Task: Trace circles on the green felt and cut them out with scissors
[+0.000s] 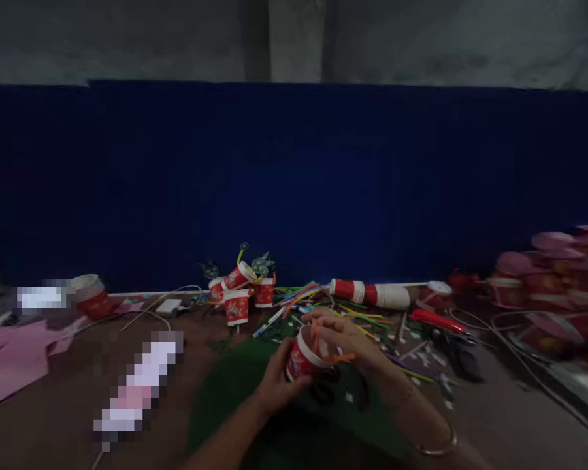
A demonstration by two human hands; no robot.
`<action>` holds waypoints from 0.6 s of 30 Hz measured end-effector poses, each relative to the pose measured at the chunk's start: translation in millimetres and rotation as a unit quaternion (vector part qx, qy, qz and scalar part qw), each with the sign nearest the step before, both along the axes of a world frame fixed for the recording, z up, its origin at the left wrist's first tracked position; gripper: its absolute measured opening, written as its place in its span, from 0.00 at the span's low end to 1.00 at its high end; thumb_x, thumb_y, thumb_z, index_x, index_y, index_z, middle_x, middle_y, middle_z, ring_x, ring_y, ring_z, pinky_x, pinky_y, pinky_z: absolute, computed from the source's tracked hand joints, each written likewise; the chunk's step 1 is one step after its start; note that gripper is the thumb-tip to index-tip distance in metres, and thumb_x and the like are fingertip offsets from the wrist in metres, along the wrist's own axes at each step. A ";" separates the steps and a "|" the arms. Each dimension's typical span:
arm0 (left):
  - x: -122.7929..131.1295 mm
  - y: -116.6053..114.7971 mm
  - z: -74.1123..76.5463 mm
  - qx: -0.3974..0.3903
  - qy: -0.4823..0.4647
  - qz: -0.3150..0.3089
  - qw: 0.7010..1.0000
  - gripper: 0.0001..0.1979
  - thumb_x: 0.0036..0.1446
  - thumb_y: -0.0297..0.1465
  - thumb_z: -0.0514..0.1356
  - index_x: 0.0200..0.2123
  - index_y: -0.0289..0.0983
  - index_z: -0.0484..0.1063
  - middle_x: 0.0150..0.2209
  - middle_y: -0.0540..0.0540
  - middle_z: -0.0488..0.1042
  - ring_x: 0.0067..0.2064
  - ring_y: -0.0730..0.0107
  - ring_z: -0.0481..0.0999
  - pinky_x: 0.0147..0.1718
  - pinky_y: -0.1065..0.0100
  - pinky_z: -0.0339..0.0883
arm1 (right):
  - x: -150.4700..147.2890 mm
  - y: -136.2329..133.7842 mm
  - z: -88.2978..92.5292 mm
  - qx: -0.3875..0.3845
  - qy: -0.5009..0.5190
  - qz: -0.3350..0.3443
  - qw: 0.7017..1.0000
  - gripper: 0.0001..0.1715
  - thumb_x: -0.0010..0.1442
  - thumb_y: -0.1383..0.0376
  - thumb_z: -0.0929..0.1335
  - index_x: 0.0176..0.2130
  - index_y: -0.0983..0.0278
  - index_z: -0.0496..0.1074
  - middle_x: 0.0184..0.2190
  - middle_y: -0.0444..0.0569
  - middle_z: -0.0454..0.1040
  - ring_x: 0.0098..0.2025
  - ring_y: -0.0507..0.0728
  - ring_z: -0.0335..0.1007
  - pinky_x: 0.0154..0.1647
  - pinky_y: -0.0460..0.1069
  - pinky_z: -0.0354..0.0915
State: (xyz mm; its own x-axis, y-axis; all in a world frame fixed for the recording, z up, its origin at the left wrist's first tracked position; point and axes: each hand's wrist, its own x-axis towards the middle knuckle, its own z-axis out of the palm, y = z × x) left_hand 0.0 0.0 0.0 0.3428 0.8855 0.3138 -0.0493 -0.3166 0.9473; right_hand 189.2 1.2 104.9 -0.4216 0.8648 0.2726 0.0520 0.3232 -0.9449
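Red paper showed between the fingers: the left hand (279,382) had its fingers closed around the body of a red paper cup (300,360) with a white rim, just below the middle of the frame. The right hand (343,338) sat on the cup's upper right side with its fingers bunched over the rim. An orange strand (343,358) poked out beside them. Blur hid whether those fingers pinched the strand or only touched it.

The cup was tilted. Its long axis ran from lower left to upper right, with the base toward the left palm and the mouth toward the right hand. What the cup held could not be seen. A thin bangle (436,448) circled the right wrist.

Under both hands lay a dark green sheet (240,398) on the brown bench (53,418).

Farther back, near the centre, stood a cluster of matching cups (237,305). Most were upright and one leaned across the top, with small dark green shapes behind them; their insides were too dim to read. To the right of them lay loose coloured sticks (301,292), then a nested stack of cups (372,294) on its side, its axis running left to right. A red tool (438,320) lay at right.

Pink paper (10,359) filled the lower left edge, and a blue backdrop (294,183) rose behind the bench.
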 end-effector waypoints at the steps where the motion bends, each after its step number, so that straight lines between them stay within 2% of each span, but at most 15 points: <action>1: -0.2 -1.6 1.5 -0.003 0.003 0.003 1.000 0.37 0.41 0.45 0.65 0.52 0.35 0.61 0.51 0.39 0.68 0.51 0.53 0.68 0.50 0.59 0.63 | 1.3 1.2 -2.3 0.019 -0.030 0.005 0.999 0.17 0.58 0.53 0.64 0.30 0.64 0.73 0.49 0.52 0.66 0.53 0.60 0.61 0.54 0.55 0.56; 4: -0.8 -6.3 6.2 0.006 0.028 0.000 1.000 0.35 0.42 0.45 0.65 0.52 0.36 0.61 0.50 0.40 0.69 0.51 0.54 0.68 0.49 0.59 0.63 | 4.0 0.8 -3.4 0.072 -0.124 0.016 0.990 0.14 0.58 0.57 0.64 0.31 0.63 0.74 0.49 0.51 0.66 0.54 0.60 0.59 0.56 0.55 0.54; 7: -1.9 -10.7 12.8 0.042 0.078 -0.024 0.996 0.33 0.45 0.44 0.63 0.52 0.37 0.61 0.49 0.40 0.69 0.48 0.55 0.69 0.47 0.60 0.65 | 4.4 -7.4 6.7 0.110 -0.224 0.012 0.968 0.09 0.58 0.66 0.63 0.33 0.61 0.74 0.49 0.49 0.66 0.54 0.59 0.58 0.57 0.56 0.52; 9: -2.6 -13.6 18.6 0.066 0.122 -0.020 0.990 0.32 0.45 0.43 0.63 0.52 0.37 0.62 0.48 0.40 0.70 0.48 0.55 0.69 0.47 0.60 0.64 | 4.0 -14.0 13.9 0.134 -0.268 0.009 0.954 0.11 0.57 0.70 0.62 0.32 0.61 0.73 0.50 0.49 0.65 0.54 0.58 0.57 0.57 0.56 0.53; 13: -2.6 -18.6 29.7 0.098 0.176 -0.018 0.979 0.31 0.46 0.43 0.61 0.53 0.37 0.62 0.48 0.41 0.70 0.48 0.56 0.70 0.47 0.61 0.64 | 2.5 -21.0 15.3 0.189 -0.316 -0.005 0.930 0.11 0.57 0.73 0.62 0.29 0.63 0.72 0.49 0.50 0.65 0.55 0.59 0.56 0.56 0.56 0.53; 18: -1.4 -18.7 34.3 0.098 0.169 -0.076 0.978 0.35 0.45 0.41 0.63 0.55 0.38 0.57 0.50 0.41 0.69 0.48 0.57 0.70 0.48 0.62 0.64 | -1.9 -23.7 6.7 0.228 -0.345 -0.032 0.910 0.11 0.57 0.72 0.62 0.30 0.64 0.72 0.49 0.53 0.65 0.54 0.61 0.56 0.56 0.58 0.53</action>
